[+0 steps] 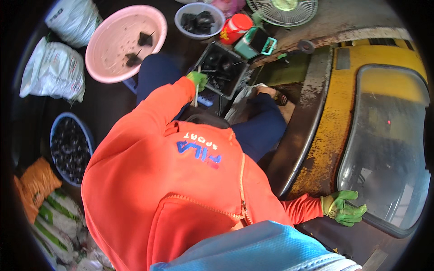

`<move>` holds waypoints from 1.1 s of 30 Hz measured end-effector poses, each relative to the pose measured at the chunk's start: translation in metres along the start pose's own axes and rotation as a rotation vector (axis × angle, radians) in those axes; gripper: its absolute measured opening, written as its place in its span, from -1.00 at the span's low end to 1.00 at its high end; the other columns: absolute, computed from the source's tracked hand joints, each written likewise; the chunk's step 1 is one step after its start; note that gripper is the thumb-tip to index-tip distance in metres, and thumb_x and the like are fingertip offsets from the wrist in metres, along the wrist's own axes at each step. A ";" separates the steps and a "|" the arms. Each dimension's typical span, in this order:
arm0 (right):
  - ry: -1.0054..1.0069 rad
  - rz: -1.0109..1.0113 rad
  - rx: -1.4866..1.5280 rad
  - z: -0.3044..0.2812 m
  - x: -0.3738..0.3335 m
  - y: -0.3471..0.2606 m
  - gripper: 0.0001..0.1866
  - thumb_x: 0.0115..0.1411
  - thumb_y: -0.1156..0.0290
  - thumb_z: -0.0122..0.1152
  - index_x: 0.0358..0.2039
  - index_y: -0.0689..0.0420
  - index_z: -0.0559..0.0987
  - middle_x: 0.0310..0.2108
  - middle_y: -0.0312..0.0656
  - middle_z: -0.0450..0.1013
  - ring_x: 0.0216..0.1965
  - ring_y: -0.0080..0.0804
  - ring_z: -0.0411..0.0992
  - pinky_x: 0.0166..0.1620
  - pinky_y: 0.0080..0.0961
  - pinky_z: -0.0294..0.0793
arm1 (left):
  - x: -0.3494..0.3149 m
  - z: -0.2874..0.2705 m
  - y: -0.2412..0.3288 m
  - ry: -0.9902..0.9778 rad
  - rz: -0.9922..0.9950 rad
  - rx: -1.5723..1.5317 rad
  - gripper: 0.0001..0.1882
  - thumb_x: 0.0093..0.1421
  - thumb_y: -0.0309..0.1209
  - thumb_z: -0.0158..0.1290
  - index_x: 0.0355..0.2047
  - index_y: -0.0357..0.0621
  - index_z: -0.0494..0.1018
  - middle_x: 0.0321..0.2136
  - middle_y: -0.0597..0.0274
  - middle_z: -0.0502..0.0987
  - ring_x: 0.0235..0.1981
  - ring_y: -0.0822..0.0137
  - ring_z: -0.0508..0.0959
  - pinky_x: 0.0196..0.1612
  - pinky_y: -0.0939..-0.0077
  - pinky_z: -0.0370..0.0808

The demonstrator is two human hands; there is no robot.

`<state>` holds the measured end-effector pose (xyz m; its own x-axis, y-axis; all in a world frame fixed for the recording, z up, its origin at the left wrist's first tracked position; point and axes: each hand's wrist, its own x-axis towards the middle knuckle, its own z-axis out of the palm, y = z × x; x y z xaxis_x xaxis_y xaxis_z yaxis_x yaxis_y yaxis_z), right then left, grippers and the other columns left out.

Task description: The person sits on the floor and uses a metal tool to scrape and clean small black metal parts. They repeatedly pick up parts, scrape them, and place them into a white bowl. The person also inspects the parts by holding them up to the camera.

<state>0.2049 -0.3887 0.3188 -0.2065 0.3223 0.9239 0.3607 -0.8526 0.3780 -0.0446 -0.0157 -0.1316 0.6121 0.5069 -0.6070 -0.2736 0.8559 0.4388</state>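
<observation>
My left hand [197, 80], in a green glove, is closed round a thin pale stick-like thing [196, 95] at the near left edge of a black tray [235, 86]. Dark pieces [219, 63] lie heaped in that tray. Over to the right, my right hand [346, 207], gloved in green too, has its fingers spread and nothing in it. It is beside the lower left corner of a framed window [384, 149] on a worn yellow machine [316, 153]; whether the fingertips touch the frame, I cannot tell.
A pink basin [101, 40] holds two black pieces. Behind the tray stand a pale blue bowl [178, 11] of black pieces, a red jug [237, 27], a teal box [246, 47] and a fan [282, 11]. White sacks [56, 70] and a blue basket [90, 135] are at left.
</observation>
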 end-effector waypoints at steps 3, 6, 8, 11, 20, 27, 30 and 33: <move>0.043 -0.049 -0.057 0.001 -0.003 0.004 -0.62 0.12 0.20 0.15 -0.14 0.17 0.44 -0.33 -0.19 0.44 -0.40 -0.25 0.41 -0.30 -0.31 0.34 | -0.008 0.002 0.003 0.040 -0.009 0.010 -0.73 0.11 -0.40 0.06 -0.69 -0.04 0.28 -0.78 0.33 0.27 -0.82 0.39 0.23 -0.74 0.49 0.16; 0.187 -0.174 -0.121 0.011 -0.002 0.009 -0.60 0.13 0.11 0.13 -0.17 0.17 0.46 -0.35 -0.21 0.47 -0.49 -0.25 0.38 -0.42 -0.36 0.26 | -0.013 0.001 0.005 0.157 0.002 0.130 -0.74 0.10 -0.39 0.06 -0.70 -0.01 0.30 -0.81 0.34 0.26 -0.85 0.40 0.21 -0.76 0.48 0.16; 0.138 -0.115 -0.087 0.011 -0.003 0.012 -0.63 0.14 0.18 0.13 -0.18 0.20 0.46 -0.31 -0.18 0.48 -0.46 -0.23 0.40 -0.42 -0.32 0.29 | -0.015 -0.004 0.006 0.177 0.008 0.135 -0.74 0.12 -0.36 0.03 -0.70 0.02 0.30 -0.83 0.37 0.24 -0.86 0.40 0.19 -0.77 0.48 0.14; 0.180 -0.114 -0.100 0.011 -0.004 0.013 -0.65 0.13 0.24 0.15 -0.17 0.22 0.46 -0.28 -0.17 0.48 -0.41 -0.15 0.43 -0.38 -0.26 0.34 | -0.013 -0.011 0.008 0.178 -0.010 0.120 -0.76 0.15 -0.35 -0.06 -0.66 0.04 0.30 -0.80 0.40 0.26 -0.84 0.44 0.23 -0.77 0.49 0.17; 0.103 -0.078 -0.102 0.011 -0.002 0.008 -0.67 0.05 0.40 0.15 -0.14 0.18 0.46 -0.20 -0.08 0.47 -0.27 -0.03 0.44 -0.34 -0.25 0.35 | -0.011 -0.017 0.012 0.142 -0.074 0.095 -0.77 0.19 -0.26 -0.08 -0.61 0.04 0.30 -0.78 0.41 0.26 -0.83 0.43 0.22 -0.75 0.47 0.16; 0.110 -0.086 -0.102 0.011 -0.004 0.010 -0.62 0.02 0.43 0.17 -0.09 0.18 0.45 -0.17 -0.07 0.46 -0.26 0.02 0.42 -0.34 -0.21 0.33 | -0.008 -0.013 0.011 0.147 -0.082 0.140 -0.74 0.20 -0.22 -0.09 -0.62 0.06 0.31 -0.79 0.41 0.26 -0.83 0.44 0.20 -0.74 0.48 0.16; 0.113 -0.076 -0.089 0.011 -0.004 0.009 -0.62 0.03 0.43 0.16 -0.09 0.18 0.45 -0.17 -0.07 0.46 -0.25 0.02 0.42 -0.32 -0.20 0.33 | -0.007 -0.014 0.011 0.142 -0.104 0.134 -0.73 0.21 -0.21 -0.09 -0.62 0.05 0.31 -0.80 0.41 0.26 -0.84 0.44 0.19 -0.75 0.48 0.14; 0.108 -0.064 -0.083 0.010 -0.005 0.009 -0.61 0.03 0.43 0.16 -0.08 0.17 0.44 -0.16 -0.07 0.46 -0.25 0.02 0.41 -0.31 -0.20 0.33 | -0.005 -0.016 0.011 0.138 -0.106 0.144 -0.73 0.21 -0.21 -0.09 -0.62 0.05 0.31 -0.80 0.42 0.25 -0.84 0.44 0.19 -0.75 0.47 0.13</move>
<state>0.2186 -0.3935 0.3186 -0.3247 0.3346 0.8846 0.2686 -0.8642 0.4254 -0.0627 -0.0077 -0.1345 0.5219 0.4329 -0.7350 -0.0990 0.8866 0.4519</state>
